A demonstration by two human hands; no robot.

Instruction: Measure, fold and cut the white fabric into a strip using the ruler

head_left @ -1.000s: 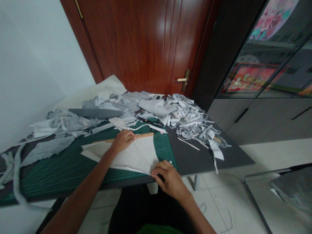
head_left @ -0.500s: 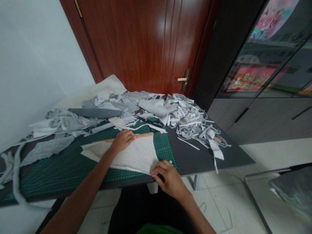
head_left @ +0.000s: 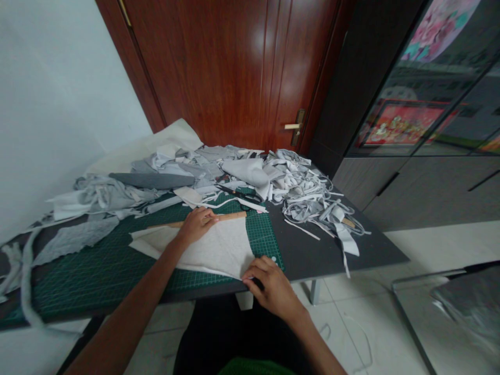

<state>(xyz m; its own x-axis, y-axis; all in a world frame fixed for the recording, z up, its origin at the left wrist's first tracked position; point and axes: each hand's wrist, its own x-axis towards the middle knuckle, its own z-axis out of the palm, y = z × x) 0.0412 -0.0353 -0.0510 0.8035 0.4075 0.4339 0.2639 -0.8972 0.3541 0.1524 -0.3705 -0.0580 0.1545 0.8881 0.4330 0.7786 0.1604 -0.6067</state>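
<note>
A pale grey piece of fabric (head_left: 219,250) lies flat on a green cutting mat (head_left: 101,271). A wooden ruler (head_left: 230,215) runs along the fabric's far edge. My left hand (head_left: 197,225) presses down on the ruler and fabric, fingers laid flat. My right hand (head_left: 271,286) is at the fabric's near right corner by the table edge, fingers curled around a small dark object that I cannot make out.
Heaps of grey and white fabric scraps and strips (head_left: 300,195) cover the back of the dark table (head_left: 332,250). Black scissors (head_left: 238,194) lie beyond the ruler. A red-brown door (head_left: 234,73) and a dark cabinet (head_left: 410,130) stand behind.
</note>
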